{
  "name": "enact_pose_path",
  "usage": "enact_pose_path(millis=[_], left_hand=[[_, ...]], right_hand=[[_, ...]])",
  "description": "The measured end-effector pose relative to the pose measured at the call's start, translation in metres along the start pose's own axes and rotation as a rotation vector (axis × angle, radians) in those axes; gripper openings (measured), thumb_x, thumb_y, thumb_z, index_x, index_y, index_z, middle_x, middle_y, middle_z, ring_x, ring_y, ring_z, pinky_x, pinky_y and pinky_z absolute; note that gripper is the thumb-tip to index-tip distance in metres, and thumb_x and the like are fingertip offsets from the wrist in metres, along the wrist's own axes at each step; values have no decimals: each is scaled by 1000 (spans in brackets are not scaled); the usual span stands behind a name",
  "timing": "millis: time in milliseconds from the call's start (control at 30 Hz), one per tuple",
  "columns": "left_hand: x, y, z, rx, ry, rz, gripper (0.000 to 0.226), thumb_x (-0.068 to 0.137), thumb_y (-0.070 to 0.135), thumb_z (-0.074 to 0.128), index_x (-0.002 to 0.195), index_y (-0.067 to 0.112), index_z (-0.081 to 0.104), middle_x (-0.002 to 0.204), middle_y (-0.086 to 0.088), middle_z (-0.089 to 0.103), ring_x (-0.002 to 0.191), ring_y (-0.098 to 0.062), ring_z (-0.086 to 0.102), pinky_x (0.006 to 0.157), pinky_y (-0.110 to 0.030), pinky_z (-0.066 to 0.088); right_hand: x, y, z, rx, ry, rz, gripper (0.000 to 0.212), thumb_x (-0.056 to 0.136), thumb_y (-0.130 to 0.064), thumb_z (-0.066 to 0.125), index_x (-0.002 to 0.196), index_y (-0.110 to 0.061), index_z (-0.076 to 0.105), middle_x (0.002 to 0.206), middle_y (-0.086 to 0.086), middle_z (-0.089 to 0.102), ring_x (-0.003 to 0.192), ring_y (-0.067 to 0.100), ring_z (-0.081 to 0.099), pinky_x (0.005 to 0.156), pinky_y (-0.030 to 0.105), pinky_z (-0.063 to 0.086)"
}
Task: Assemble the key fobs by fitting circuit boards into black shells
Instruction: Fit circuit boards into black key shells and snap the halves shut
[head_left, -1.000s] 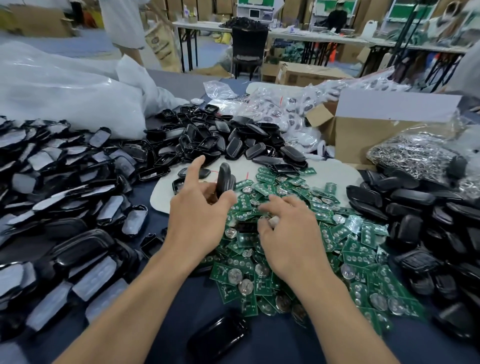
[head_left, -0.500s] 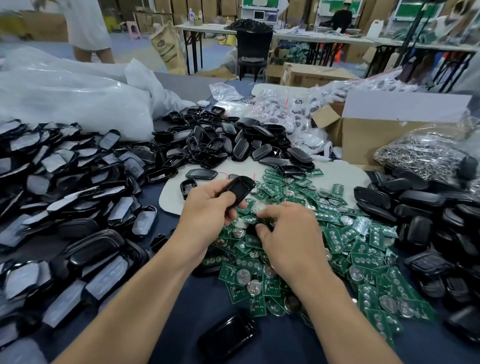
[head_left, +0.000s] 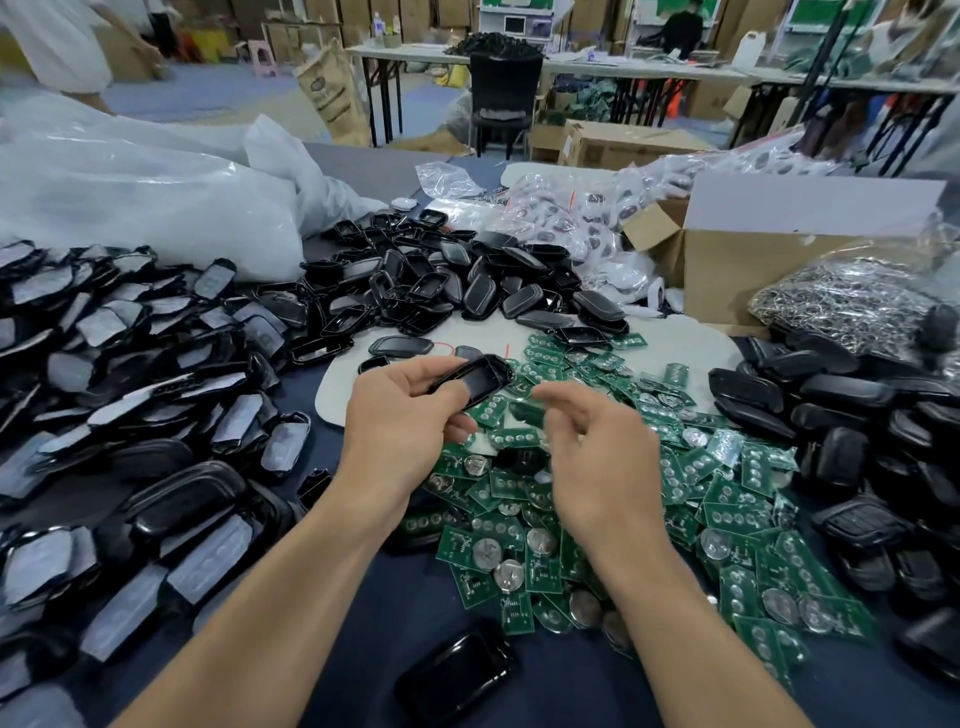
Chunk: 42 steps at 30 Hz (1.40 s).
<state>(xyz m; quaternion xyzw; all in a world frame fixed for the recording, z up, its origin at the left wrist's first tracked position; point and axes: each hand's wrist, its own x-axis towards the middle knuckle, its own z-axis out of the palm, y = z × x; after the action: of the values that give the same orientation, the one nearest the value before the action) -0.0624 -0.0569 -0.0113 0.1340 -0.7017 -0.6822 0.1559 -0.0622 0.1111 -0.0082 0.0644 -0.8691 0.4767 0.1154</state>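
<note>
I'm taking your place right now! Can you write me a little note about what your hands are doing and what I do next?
Left hand: holds one black shell, lifted above the table; I see no board in it.
Right hand: hovers over the green circuit boards with curled fingers; blur hides whether it pinches one.
Supplies: heap of shells just behind the boards.
Done: a shell is picked up.
Left: fit a board into that shell, then go on with the heap.
</note>
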Motion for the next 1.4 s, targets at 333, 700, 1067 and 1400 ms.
enact_pose_path(millis=[333, 700, 1067, 1400], left_hand=[[-2, -2, 2, 88, -1, 19, 33, 85, 21, 76, 89, 54, 76, 69, -7, 76, 42, -15, 55, 55, -33, 51], [-2, -3, 5, 79, -76, 0, 23, 91, 11, 71, 98, 32, 77, 67, -8, 76, 51, -20, 69, 51, -25, 52], [-7, 5, 10, -41, -81, -69, 20, 99, 6, 65, 104, 20, 78, 102, -10, 77, 55, -25, 72, 51, -26, 56], [-10, 9, 8, -10, -122, -11, 27, 91, 1, 73, 100, 25, 79, 69, -8, 76, 57, -16, 69, 55, -19, 54]], right_hand=[[14, 2, -22, 778, 193, 318, 15, 97, -4, 68, 90, -15, 75, 68, 7, 74, 53, 14, 64, 52, 22, 53], [-3, -10, -9, 364, -183, 137, 19, 103, -16, 59, 88, -28, 58, 71, 0, 76, 53, 21, 72, 48, 26, 53], [1, -8, -9, 699, -104, 305, 28, 93, 10, 58, 95, -18, 58, 62, -6, 59, 52, 14, 52, 50, 26, 45], [0, -11, -7, 655, -108, 214, 43, 103, -2, 54, 122, -37, 71, 72, -8, 61, 56, 12, 61, 52, 28, 55]])
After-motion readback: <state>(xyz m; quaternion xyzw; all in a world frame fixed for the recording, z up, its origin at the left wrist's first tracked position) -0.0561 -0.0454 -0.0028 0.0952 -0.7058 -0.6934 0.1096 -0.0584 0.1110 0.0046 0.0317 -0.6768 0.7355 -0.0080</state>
